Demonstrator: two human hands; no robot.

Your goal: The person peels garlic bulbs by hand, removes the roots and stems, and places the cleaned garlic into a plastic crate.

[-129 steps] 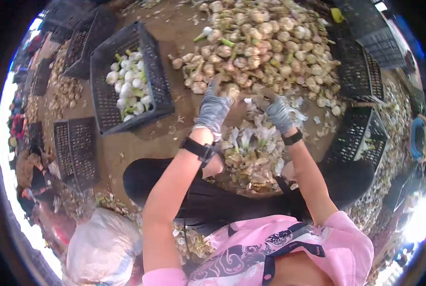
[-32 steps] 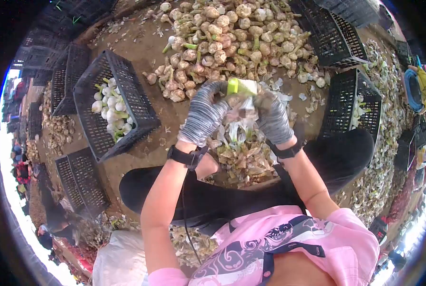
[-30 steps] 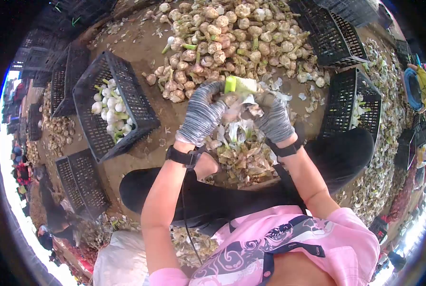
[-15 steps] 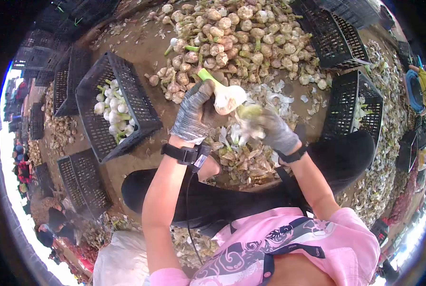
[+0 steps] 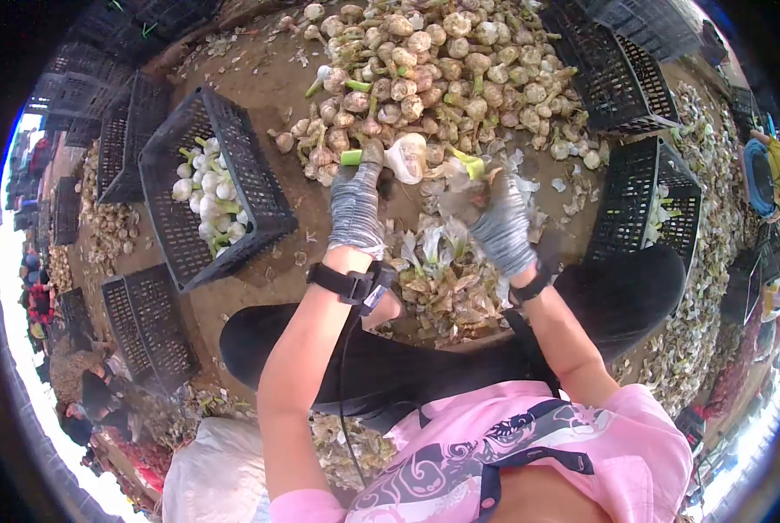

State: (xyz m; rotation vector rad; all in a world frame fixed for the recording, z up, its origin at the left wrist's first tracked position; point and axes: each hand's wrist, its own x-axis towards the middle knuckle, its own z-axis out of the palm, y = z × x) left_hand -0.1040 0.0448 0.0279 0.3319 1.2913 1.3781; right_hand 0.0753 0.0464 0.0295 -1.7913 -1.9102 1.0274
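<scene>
A white garlic bulb (image 5: 409,159) is in my left hand (image 5: 358,196), which wears a grey striped glove; its cut green stem (image 5: 351,158) sticks out on the left of the fingers. My right hand (image 5: 500,222), also gloved, is to the right of the bulb with its fingers apart and partly blurred. Just off its fingertips is a yellow-green strip of garlic skin (image 5: 468,164). Below and between the hands lies a heap of peeled garlic skins (image 5: 451,283).
A large pile of unpeeled garlic (image 5: 459,74) spreads ahead. On the left stands a black crate (image 5: 263,205) holding clean white bulbs (image 5: 211,196). Another black crate (image 5: 616,196) on the right holds some bulbs. An empty-looking black crate (image 5: 150,331) sits at the lower left.
My left hand has turned, swinging the bulb upright and its stem to the left. The right hand has moved slightly right, away from the bulb, and the green skin has come away from its fingers.
</scene>
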